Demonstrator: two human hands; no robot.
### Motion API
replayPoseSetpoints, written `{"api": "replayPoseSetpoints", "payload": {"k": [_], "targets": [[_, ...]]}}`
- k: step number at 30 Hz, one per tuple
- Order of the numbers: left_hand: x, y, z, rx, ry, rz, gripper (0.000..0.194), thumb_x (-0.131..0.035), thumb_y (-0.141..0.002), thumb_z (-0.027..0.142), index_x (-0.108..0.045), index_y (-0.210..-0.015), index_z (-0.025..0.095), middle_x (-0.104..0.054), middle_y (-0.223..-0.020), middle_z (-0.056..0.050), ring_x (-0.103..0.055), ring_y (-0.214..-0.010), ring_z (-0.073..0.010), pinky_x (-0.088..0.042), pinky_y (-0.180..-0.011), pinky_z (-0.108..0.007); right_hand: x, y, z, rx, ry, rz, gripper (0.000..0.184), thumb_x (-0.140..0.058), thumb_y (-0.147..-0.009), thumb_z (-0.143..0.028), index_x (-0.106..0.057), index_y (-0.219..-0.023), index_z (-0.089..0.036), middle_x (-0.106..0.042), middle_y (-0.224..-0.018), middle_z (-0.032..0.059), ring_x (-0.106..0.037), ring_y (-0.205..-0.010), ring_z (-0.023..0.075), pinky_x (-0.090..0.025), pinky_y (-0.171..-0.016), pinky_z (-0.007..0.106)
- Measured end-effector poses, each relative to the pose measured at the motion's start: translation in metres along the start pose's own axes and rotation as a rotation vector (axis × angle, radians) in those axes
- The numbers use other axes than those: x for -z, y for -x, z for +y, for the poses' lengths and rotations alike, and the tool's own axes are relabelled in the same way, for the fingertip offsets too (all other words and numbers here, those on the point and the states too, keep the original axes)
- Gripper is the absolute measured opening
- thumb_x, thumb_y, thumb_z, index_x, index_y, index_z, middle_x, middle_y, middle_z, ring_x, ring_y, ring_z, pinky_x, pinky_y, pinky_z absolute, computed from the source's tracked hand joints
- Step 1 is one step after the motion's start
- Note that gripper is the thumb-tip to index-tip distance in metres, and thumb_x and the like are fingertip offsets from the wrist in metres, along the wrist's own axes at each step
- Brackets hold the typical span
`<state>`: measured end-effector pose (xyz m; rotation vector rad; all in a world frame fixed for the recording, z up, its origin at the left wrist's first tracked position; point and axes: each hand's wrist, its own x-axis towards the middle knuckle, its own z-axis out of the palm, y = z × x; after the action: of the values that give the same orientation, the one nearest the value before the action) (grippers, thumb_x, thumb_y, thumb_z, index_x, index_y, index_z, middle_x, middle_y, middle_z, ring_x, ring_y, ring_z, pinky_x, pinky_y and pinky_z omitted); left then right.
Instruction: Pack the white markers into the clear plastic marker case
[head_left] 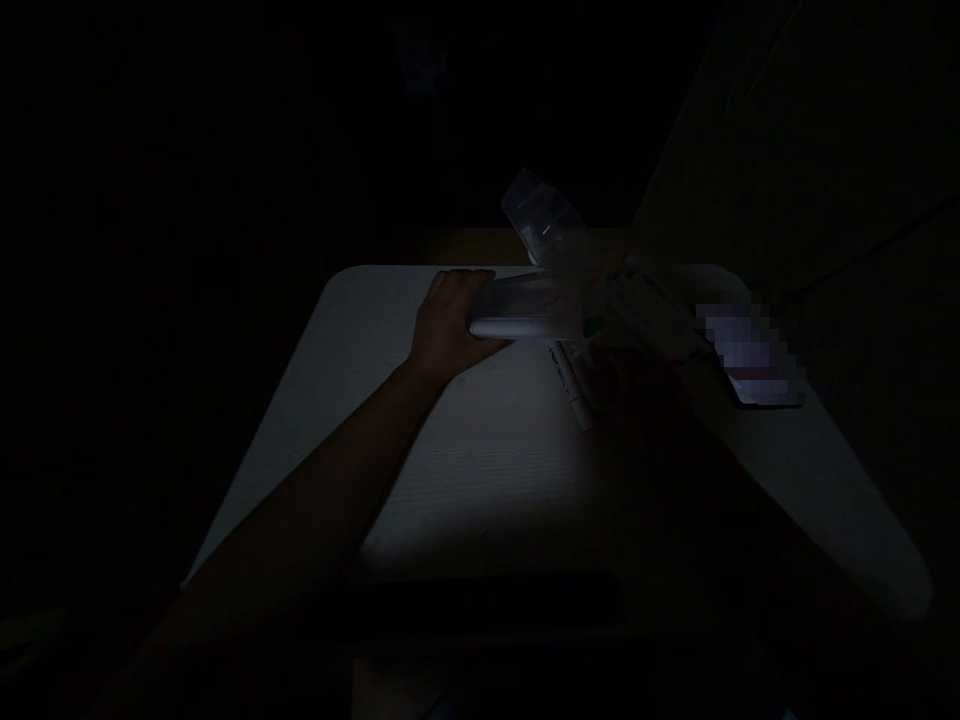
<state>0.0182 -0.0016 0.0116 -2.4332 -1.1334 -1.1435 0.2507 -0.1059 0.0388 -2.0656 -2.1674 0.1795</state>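
Observation:
The scene is very dark. My left hand (448,325) reaches over a small white table (480,470) and is closed round the left end of a long white box-like object (517,306). A clear plastic packet (544,225) stands up just behind that object. A white pen (574,388) lies on the table right of my left hand. My right hand (637,385) is only a dim shape beside the pen, and its fingers cannot be made out.
A flat rectangular device (750,352) lies near the table's right edge, with pale strip-like things (656,310) beside it. A dark bar (487,600) runs along the near edge of the table. Everything around the table is black.

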Motion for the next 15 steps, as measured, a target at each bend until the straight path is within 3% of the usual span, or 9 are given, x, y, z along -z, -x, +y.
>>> {"api": "replayPoseSetpoints", "payload": {"k": [15], "targets": [[-0.0002,-0.0005,-0.0002,0.023,0.047,-0.031,0.083,-0.052,-0.061,0.080,-0.045,-0.119,0.022,-0.059,-0.106,-0.010,-0.054,-0.098,-0.0302,-0.041,-0.086,-0.044,0.0015,-0.0001,-0.0011,-0.035,-0.078,-0.042,0.038,-0.034,-0.090,-0.040,-0.064,-0.100,-0.019,-0.067,-0.102,0.0100,-0.062,-0.091,0.0230,-0.043,-0.074,0.033]]}}
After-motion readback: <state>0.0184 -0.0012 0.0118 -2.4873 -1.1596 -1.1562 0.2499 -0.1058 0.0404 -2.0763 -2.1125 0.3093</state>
